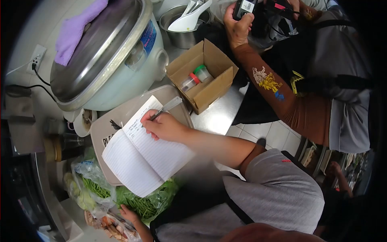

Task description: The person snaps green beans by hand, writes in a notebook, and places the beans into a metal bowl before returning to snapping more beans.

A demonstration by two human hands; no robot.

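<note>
My right hand [163,126] is closed around a pen [172,104] with a clear body, its lower end at the written lines of a page. The open lined notebook [151,163] lies tilted on a beige lid [102,129] with black lettering; one page carries handwriting, the other looks blank. At the lower left, my left hand [130,215] has its fingers apart beside a clear bag of green beans [143,205], near its edge. Whether the fingers touch the plastic is hard to tell.
A cardboard box [197,97] holds two small jars, red-lidded and green-lidded. A large steel-lidded pot [105,44] bears a purple cloth [76,30]. Behind stands a metal pot [183,38] with a white ladle. Another person's hand [240,26] grips a black device. Bagged meat [115,228] lies lower left.
</note>
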